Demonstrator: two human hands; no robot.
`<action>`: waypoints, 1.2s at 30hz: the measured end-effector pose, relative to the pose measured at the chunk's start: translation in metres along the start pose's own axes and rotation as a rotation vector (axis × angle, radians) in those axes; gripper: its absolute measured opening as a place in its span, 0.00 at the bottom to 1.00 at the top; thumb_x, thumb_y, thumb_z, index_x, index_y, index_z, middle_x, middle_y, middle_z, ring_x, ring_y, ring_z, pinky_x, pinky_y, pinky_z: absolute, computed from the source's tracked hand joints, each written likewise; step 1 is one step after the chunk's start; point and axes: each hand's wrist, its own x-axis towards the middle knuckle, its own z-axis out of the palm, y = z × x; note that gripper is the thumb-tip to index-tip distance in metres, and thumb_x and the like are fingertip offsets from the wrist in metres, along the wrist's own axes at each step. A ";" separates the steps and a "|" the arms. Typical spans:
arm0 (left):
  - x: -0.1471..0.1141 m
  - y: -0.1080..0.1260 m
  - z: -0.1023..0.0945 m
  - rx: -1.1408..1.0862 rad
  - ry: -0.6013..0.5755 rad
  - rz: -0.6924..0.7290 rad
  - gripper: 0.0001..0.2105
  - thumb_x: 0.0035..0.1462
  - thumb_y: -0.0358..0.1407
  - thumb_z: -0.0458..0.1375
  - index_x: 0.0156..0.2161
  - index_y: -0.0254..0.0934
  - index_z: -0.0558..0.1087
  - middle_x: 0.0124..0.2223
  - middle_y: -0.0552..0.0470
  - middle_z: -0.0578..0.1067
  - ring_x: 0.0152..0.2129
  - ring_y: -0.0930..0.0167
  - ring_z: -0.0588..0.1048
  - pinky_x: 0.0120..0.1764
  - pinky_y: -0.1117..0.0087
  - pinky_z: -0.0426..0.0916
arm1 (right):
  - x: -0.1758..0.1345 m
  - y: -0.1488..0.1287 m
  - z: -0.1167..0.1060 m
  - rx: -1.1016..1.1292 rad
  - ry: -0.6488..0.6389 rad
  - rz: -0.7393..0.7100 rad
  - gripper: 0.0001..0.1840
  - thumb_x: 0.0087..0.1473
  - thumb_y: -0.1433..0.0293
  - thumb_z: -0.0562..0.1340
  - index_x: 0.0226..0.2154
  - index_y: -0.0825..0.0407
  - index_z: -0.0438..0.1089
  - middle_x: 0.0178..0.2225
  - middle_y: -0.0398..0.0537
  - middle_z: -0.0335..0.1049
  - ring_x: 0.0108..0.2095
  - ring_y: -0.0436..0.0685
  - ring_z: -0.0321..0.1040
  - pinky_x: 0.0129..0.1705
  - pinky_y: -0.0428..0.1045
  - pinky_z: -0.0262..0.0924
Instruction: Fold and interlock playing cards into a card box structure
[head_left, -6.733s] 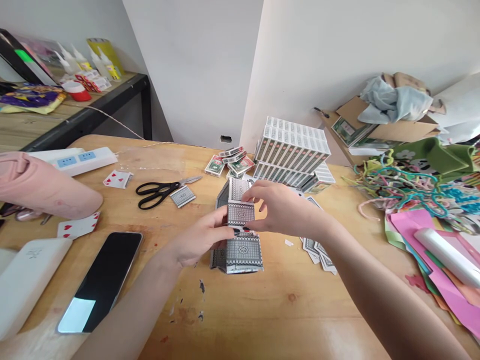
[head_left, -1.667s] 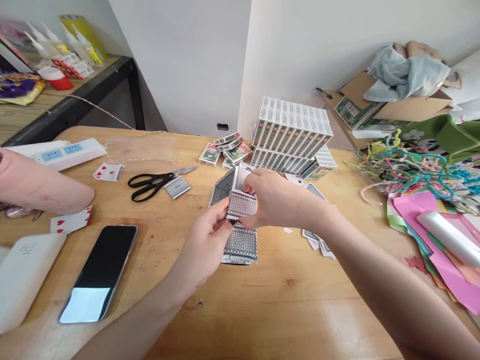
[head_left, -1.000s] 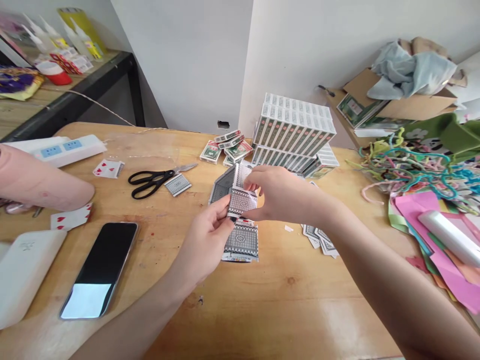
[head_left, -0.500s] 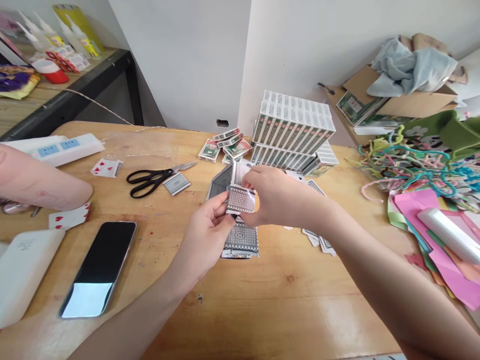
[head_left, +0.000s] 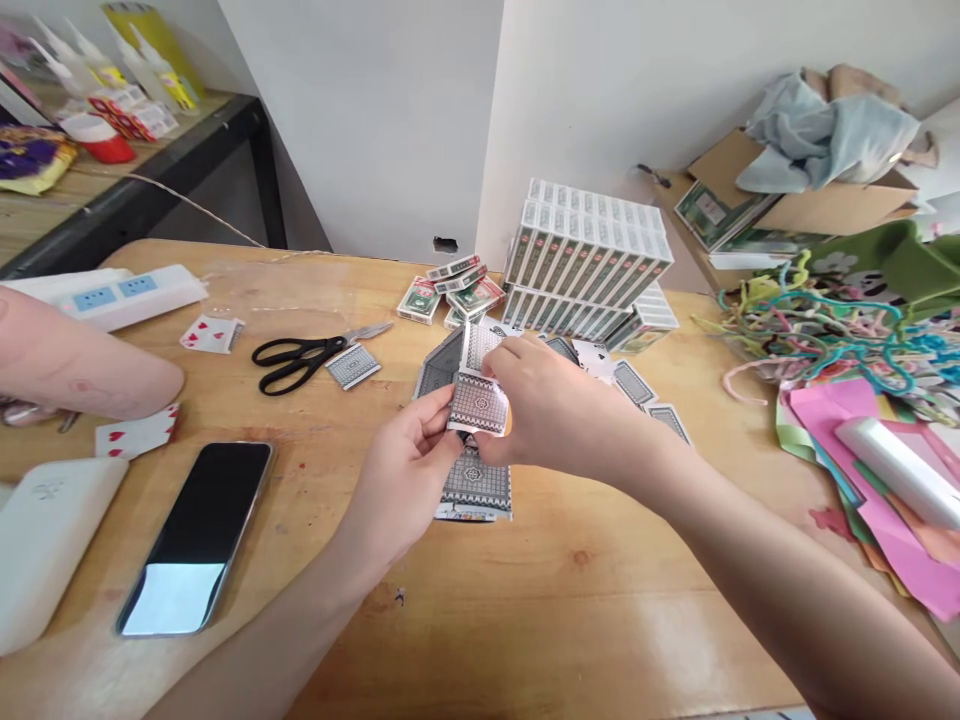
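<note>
Presently, patterned card piece (head_left: 478,406) clamped at edges by left hand (head_left: 401,462) and right hand (head_left: 546,400), near folded-card assembly (head_left: 474,486) on counter (head_left: 585,610); join between them not discernible. Step judged as edge fitting; steady hold, careful alignment called for next.

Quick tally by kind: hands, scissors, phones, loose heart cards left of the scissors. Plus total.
Hands: 2 (left hand and right hand, both on patterned cards)
Scissors: 1
Phone: 1
Heart cards: 2
Total: 6
</note>
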 end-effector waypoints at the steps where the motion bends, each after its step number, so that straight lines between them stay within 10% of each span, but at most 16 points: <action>1: 0.000 0.000 0.000 0.006 0.007 0.000 0.23 0.51 0.30 0.60 0.54 0.35 0.69 0.50 0.44 0.76 0.48 0.61 0.73 0.52 0.61 0.66 | 0.000 -0.001 0.000 -0.004 -0.003 0.005 0.13 0.41 0.66 0.64 0.30 0.55 0.63 0.33 0.53 0.66 0.38 0.60 0.63 0.34 0.50 0.58; 24: 0.001 0.004 -0.005 0.028 -0.086 0.031 0.21 0.53 0.30 0.58 0.54 0.36 0.69 0.48 0.46 0.77 0.43 0.65 0.77 0.45 0.67 0.72 | -0.008 0.001 0.013 0.089 0.125 0.023 0.16 0.43 0.65 0.63 0.34 0.57 0.65 0.36 0.55 0.67 0.39 0.61 0.64 0.39 0.53 0.61; 36: 0.014 0.028 -0.033 0.317 -0.186 -0.045 0.17 0.53 0.35 0.60 0.49 0.38 0.73 0.43 0.49 0.80 0.38 0.67 0.78 0.37 0.71 0.72 | -0.002 0.022 0.016 0.839 0.031 0.384 0.05 0.44 0.68 0.65 0.26 0.51 0.69 0.25 0.42 0.70 0.26 0.50 0.66 0.28 0.47 0.60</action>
